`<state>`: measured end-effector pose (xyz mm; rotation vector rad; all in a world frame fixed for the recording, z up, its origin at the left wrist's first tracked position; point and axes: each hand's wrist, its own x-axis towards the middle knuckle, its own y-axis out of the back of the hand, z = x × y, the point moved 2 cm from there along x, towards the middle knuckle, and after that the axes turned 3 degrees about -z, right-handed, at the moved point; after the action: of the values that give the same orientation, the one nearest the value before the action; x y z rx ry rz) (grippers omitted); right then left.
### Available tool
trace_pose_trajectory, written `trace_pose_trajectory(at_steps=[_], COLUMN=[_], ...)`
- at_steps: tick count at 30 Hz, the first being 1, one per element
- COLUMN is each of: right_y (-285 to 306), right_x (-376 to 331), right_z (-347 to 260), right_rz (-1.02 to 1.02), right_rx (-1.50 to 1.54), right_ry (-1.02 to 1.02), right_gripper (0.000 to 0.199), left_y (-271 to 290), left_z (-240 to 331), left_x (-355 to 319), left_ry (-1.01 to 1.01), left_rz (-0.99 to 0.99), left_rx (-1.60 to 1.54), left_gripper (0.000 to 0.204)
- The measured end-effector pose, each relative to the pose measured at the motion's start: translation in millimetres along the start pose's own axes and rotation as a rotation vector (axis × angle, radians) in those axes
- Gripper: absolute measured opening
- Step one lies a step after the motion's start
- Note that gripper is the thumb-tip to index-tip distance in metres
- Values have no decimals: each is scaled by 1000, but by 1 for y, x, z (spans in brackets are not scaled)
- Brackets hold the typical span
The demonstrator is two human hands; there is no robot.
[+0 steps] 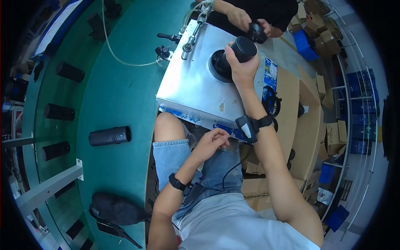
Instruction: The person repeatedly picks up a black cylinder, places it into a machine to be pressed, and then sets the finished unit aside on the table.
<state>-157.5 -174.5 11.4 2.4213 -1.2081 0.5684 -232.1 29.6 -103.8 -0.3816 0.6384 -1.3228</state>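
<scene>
White shirt (233,227) lay foremost. The right hand (243,68) encircled a black cylinder (245,47) at the black ring (215,66) atop the metal box (183,83); the left hand (211,144) hung loosely curled, empty. Likely stiff and slippery, the cylinder suited a full wraparound grip.
</scene>
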Motion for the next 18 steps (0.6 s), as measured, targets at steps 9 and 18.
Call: trace_pose_trajectory(at_steps=[9,18], right_y=[20,17], right_x=[17,13], right_z=[13,24], right_rz=[-373,-344], right_rx=[163,177], right_ry=[117,104], right_gripper=[34,38], left_y=[54,235], left_z=[206,274], left_x=[-28,154], left_ry=[-654,105], left_rz=[277,726], left_rx=[407,1675], left_gripper=[23,51])
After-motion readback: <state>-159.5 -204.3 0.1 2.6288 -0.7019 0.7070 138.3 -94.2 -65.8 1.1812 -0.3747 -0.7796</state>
